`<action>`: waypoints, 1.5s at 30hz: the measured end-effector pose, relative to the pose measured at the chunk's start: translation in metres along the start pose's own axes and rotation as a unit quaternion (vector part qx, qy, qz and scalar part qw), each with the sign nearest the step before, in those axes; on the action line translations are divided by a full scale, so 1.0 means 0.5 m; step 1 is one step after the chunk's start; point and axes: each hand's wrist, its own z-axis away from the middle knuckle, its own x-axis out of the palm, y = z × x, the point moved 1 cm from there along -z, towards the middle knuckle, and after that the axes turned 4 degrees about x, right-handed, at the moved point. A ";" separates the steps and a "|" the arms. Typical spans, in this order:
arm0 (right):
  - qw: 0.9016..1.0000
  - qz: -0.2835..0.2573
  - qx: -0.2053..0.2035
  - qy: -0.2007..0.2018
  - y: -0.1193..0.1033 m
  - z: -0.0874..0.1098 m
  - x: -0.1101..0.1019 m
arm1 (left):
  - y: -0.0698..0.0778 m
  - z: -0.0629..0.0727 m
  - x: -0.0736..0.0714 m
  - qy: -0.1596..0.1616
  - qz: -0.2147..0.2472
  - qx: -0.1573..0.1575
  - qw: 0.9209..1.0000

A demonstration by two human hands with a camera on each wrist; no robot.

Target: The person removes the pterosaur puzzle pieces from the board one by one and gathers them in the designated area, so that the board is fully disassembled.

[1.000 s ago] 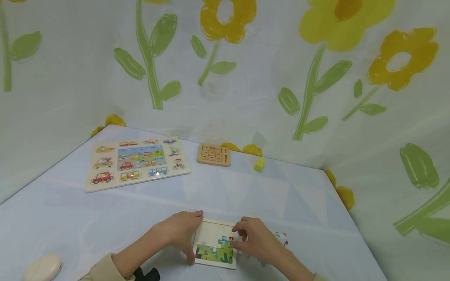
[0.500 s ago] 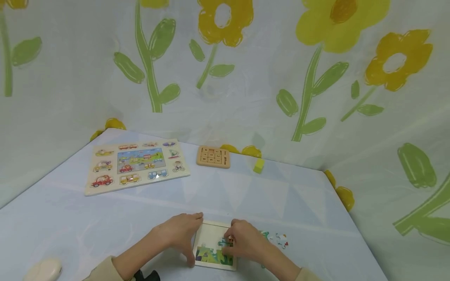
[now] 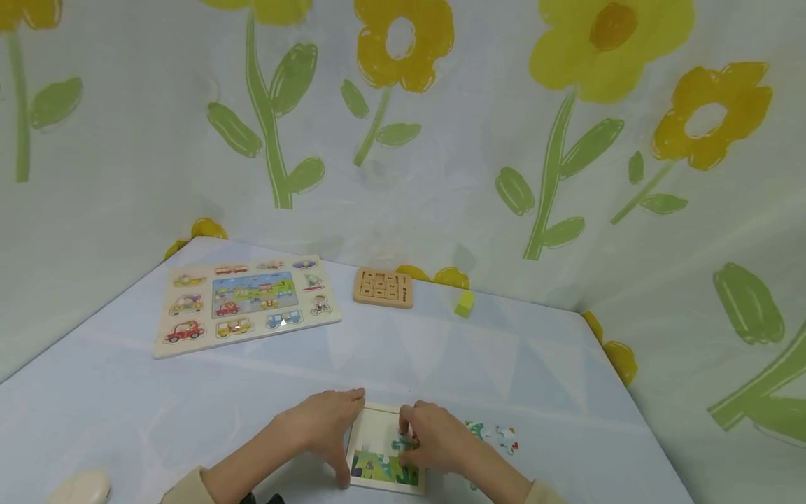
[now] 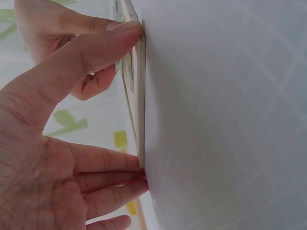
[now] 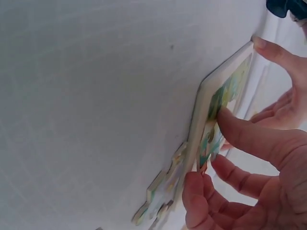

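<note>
A small wooden jigsaw tray [image 3: 380, 428] lies at the table's near middle, green pieces [image 3: 379, 467] filling its near part. My left hand [image 3: 322, 425] clasps its left side, thumb at the near corner and fingertips at the far one. Over the right side, my right hand [image 3: 436, 439] has its thumb and fingertips around a teal jigsaw piece [image 3: 402, 444], partly hidden by the fingers. In the right wrist view, the right thumb [image 5: 235, 125] touches the picture surface. Loose jigsaw pieces [image 3: 506, 439] lie right of the tray; one edge shows in the right wrist view.
A large vehicle puzzle board [image 3: 247, 341] lies at the back left. Behind the tray sit a wooden number slide puzzle [image 3: 383, 302] and a yellow block [image 3: 465, 304]. A white rounded object [image 3: 82, 488] is at the near left. A flowered curtain [image 3: 441, 210] hangs behind the table.
My right hand has moved left from the tray's right edge onto the teal piece, uncovering more of the loose pieces. My left hand has kept its place on the tray.
</note>
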 end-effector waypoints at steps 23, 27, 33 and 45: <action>0.998 0.052 -0.007 0.034 -0.021 -0.009 -0.007 | 0.000 -0.003 0.001 -0.004 -0.007 0.010 1.000; 0.995 0.086 -0.031 0.044 -0.027 -0.009 -0.009 | -0.001 -0.005 0.002 -0.005 -0.009 0.005 1.000; 0.992 0.109 -0.059 0.029 -0.033 -0.014 -0.016 | -0.004 -0.005 0.002 -0.006 -0.009 0.000 1.000; 0.980 0.178 -0.083 0.021 -0.044 -0.027 -0.016 | -0.003 -0.003 0.000 -0.015 -0.007 -0.007 1.000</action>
